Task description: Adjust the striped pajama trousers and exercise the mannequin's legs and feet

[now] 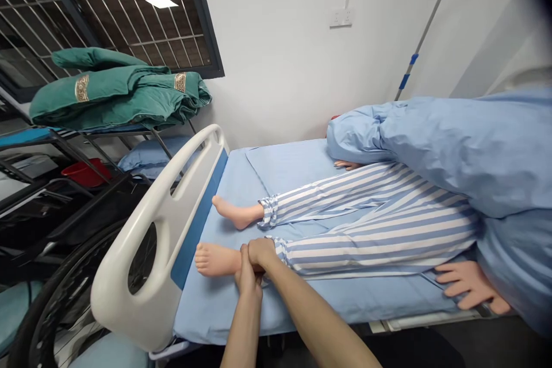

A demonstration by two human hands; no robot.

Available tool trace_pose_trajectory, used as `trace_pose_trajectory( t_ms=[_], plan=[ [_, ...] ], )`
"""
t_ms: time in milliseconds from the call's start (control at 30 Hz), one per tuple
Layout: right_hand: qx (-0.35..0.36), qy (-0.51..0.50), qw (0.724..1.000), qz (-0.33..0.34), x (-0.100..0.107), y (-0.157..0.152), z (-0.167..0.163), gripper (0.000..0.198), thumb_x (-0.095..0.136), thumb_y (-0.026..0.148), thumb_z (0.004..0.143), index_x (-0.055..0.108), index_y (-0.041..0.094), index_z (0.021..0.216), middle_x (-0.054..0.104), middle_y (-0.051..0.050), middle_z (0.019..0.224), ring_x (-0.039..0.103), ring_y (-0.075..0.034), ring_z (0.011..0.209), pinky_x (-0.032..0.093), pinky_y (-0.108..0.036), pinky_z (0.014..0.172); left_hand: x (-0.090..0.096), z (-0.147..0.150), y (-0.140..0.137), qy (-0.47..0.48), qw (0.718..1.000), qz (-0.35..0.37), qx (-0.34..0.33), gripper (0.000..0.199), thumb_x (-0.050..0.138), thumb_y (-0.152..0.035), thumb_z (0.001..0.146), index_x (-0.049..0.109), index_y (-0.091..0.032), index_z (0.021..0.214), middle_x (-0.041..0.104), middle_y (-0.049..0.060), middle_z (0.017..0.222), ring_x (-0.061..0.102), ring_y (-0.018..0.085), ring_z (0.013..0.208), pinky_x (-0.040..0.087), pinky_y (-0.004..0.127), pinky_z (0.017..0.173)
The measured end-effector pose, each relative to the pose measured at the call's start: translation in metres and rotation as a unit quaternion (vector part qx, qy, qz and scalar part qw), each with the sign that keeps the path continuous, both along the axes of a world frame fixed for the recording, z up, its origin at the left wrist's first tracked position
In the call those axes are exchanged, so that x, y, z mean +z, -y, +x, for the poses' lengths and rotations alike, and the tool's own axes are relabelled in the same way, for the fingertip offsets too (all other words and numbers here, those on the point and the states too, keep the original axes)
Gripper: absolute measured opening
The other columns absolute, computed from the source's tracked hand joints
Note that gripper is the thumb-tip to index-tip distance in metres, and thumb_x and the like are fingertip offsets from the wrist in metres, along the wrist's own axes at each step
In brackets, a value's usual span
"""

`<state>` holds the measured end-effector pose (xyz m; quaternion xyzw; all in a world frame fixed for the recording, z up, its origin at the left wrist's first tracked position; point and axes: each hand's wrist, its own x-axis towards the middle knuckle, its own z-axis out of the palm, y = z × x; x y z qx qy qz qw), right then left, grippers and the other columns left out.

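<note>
Light-blue fabric bedsheet (pixel 284 167) extended beneath the bare manikin foot (pixel 213 260), near the white plastic footboard (pixel 160 205). The left hand (pixel 249 277) and right hand (pixel 262 252) had fingers clamped around the ankle (pixel 235 261); even, light pressure appeared advisable.

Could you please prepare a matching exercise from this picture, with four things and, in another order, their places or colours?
1 Left hand
2 Striped trousers
3 IV pole
4 Footboard

A Beyond the manikin's toes
B Gripping the manikin's ankle
C Thin and grey, partly blue
D Worn on the manikin's legs

Pairs: 1-B, 2-D, 3-C, 4-A
</note>
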<state>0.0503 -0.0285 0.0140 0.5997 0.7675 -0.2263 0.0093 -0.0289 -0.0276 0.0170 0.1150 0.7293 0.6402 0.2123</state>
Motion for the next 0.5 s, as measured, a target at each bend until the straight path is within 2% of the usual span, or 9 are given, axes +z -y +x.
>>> trace_pose_trajectory(
  t_ms=[67,133,200,300,500],
  plan=[
    [-0.003,0.005,1.000,0.007,0.003,0.002,0.001,0.030,0.046,0.031,0.074,0.065,0.015,0.090,0.065,-0.015,0.092,0.061,-0.025,0.085,0.046,-0.037,0.070,-0.007,0.008,0.011,0.114,0.989,0.034,-0.092,0.040,0.025,-0.054,0.081,0.050,-0.023,0.085,0.059,0.010,0.082,0.058,0.025,0.090,0.051,0.038,0.065],
    [-0.016,0.009,1.000,0.020,0.004,0.005,0.001,0.031,0.043,0.031,0.075,0.065,0.014,0.089,0.065,-0.015,0.090,0.061,-0.025,0.084,0.046,-0.037,0.069,-0.017,0.019,0.027,0.198,0.968,0.000,-0.157,0.038,0.037,-0.054,0.077,0.052,-0.020,0.081,0.059,0.009,0.069,0.062,0.024,0.076,0.052,0.035,0.058],
    [-0.030,0.010,0.999,0.042,0.003,0.008,0.001,0.030,0.043,0.031,0.076,0.064,0.013,0.088,0.065,-0.016,0.088,0.062,-0.025,0.082,0.046,-0.036,0.067,-0.026,0.028,0.044,0.256,0.946,-0.048,-0.193,0.038,0.049,-0.053,0.072,0.055,-0.016,0.078,0.059,0.009,0.065,0.062,0.023,0.068,0.052,0.034,0.055],
    [-0.042,0.004,0.994,0.096,0.001,0.014,-0.001,0.028,0.042,0.030,0.078,0.062,0.014,0.089,0.065,-0.015,0.087,0.062,-0.024,0.079,0.045,-0.035,0.065,-0.032,0.034,0.062,0.285,0.933,-0.053,-0.212,0.040,0.061,-0.049,0.064,0.056,-0.012,0.077,0.061,0.009,0.067,0.062,0.022,0.065,0.053,0.032,0.055],
    [-0.040,0.017,0.985,0.169,-0.006,0.031,-0.002,0.027,0.034,0.026,0.084,0.057,0.014,0.091,0.065,-0.012,0.079,0.061,-0.023,0.073,0.043,-0.033,0.061,-0.023,0.029,0.075,0.292,0.929,-0.039,-0.224,0.047,0.070,-0.045,0.054,0.055,-0.010,0.081,0.063,0.012,0.074,0.063,0.023,0.067,0.053,0.032,0.054]
  ],
)
